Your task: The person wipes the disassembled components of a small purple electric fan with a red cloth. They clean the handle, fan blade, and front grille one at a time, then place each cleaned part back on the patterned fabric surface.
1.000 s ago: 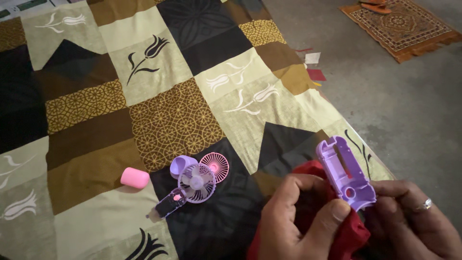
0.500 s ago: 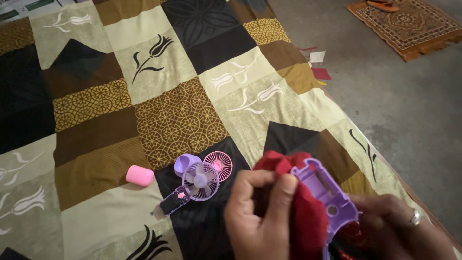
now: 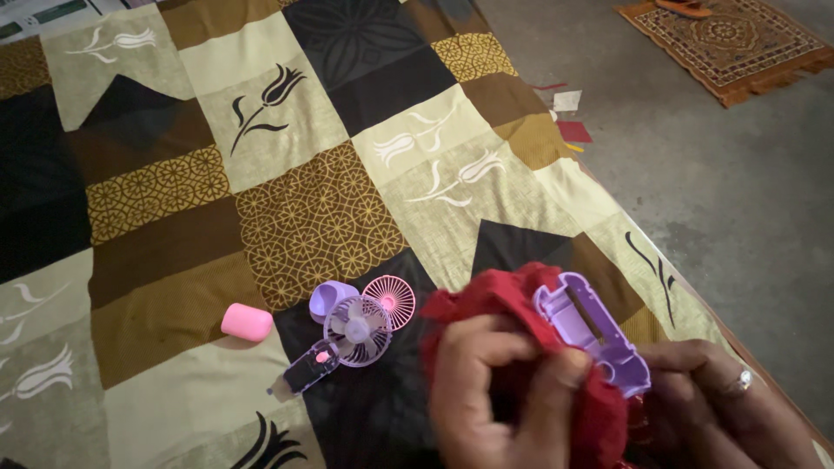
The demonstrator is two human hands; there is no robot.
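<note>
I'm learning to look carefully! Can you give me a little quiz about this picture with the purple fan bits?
1. True or false: the left hand holds a red cloth.
2. What colour is the plastic shell by the right hand?
3. Which lies nearest the small fan on the patchwork blanket: A) the pink cap, B) the round pink grille?

Key: 1 true; 2 purple; 3 B.

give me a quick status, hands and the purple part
Left hand presses red cloth against purple plastic housing. Right hand grips housing from below. Small purple fan and pink cap lie apart on the quilt, not in the way.
</note>
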